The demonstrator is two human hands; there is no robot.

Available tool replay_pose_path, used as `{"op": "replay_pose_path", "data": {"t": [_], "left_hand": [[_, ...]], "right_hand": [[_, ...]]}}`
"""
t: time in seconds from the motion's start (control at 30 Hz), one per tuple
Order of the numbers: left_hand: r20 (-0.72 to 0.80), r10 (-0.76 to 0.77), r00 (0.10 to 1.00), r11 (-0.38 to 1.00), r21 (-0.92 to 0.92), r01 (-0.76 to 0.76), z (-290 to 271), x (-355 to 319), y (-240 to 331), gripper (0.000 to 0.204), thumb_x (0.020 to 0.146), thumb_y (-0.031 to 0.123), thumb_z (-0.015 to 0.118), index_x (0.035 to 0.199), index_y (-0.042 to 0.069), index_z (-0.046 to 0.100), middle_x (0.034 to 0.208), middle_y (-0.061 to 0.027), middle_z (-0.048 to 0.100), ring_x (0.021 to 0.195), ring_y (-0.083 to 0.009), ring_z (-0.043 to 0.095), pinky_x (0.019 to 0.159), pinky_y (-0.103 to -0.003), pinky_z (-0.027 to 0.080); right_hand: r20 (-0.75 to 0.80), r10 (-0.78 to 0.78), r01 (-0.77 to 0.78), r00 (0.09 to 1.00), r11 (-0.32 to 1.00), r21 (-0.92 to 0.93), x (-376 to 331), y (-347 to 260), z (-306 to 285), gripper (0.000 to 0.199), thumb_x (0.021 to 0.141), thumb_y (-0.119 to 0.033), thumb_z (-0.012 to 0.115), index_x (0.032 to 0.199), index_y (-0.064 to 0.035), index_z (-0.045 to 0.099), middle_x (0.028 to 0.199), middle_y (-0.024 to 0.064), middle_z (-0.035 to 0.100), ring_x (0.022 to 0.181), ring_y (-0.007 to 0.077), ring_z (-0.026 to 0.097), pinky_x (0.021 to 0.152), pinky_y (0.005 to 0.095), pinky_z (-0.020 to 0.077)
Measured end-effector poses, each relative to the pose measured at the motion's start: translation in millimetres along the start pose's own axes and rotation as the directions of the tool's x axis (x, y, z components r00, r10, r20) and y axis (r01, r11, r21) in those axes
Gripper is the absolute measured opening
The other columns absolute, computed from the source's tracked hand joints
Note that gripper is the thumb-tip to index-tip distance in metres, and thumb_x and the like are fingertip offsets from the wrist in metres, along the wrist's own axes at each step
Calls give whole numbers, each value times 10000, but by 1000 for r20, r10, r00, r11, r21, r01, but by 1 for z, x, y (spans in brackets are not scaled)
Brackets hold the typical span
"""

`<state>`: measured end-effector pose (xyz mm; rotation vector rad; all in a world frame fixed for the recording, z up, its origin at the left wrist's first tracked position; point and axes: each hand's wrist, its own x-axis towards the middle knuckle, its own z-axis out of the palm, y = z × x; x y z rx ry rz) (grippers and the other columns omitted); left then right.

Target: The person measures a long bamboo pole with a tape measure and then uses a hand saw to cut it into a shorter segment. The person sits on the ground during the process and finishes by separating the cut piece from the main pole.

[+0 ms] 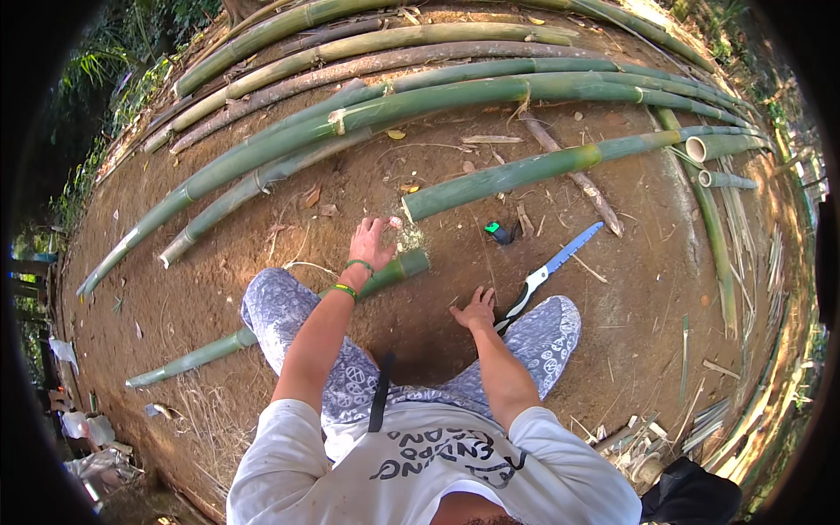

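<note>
My left hand [373,245], with bands on its wrist, reaches forward over a cut length of green bamboo [395,269]. Its fingers are stretched and apart, close to pale sawdust [409,238] on the soil; whether it touches the bamboo I cannot tell. That bamboo runs under my bent left leg to the lower left. My right hand [477,308] is spread and holds nothing, low over the ground between my knees. Beside it lies a hand saw [560,259] with a blue-looking blade and a white-and-black handle. Ahead, a longer green bamboo pole [507,177] ends in a fresh cut near the sawdust.
A small black object with a green part [499,232] lies ahead of the saw. Several long bamboo poles [289,159] curve across the far side. Hollow bamboo ends [697,150] and a thin pole [713,236] lie right. Split offcuts [643,442] and a black bag-like item [691,494] are lower right.
</note>
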<state>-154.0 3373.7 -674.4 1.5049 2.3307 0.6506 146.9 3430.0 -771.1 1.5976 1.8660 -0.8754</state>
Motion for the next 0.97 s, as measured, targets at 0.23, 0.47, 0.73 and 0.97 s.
{"op": "replay_pose_path", "data": {"t": [0.23, 0.47, 0.73, 0.97], "left_hand": [[36, 199, 979, 971, 128, -202, 5, 7, 27, 894, 804, 321, 816, 1577, 197, 384, 1460, -192, 476, 1350, -397, 486, 1148, -534, 392], [-60, -180, 982, 919, 346, 190, 13, -18, 17, 1143, 817, 359, 822, 1689, 275, 87, 1478, -232, 454, 1391, -420, 448, 1190, -599, 296], [227, 146, 963, 790, 559, -252, -3, 14, 20, 996, 875, 362, 753, 1670, 281, 159, 1511, -206, 444, 1420, -392, 430, 1240, -563, 266], [231, 140, 963, 609, 746, -268, -21, 32, 13, 925, 926, 311, 696, 1672, 327, 149, 1618, -188, 380, 1532, -367, 325, 1255, -628, 188]], "right_hand": [[1, 8, -8, 1000, 1000, -4, 4, 1, 0, 1215, 871, -682, 691, 1677, -64, 25, 1740, 232, -36, 1608, 386, 110, 1294, 399, 194], [9, 4, -4, 1000, 1000, 5, 3, 1, 2, 1229, 860, -698, 691, 1678, -66, 27, 1741, 227, -44, 1607, 385, 113, 1293, 395, 199], [4, -9, 9, 1000, 1000, -3, 9, -1, 4, 1234, 858, -701, 692, 1679, -72, 19, 1742, 224, -48, 1607, 384, 117, 1289, 392, 215], [27, 16, -16, 999, 1000, 4, 3, 1, -1, 1200, 882, -678, 681, 1680, -84, 9, 1745, 206, -66, 1606, 390, 116, 1293, 391, 207]]}}
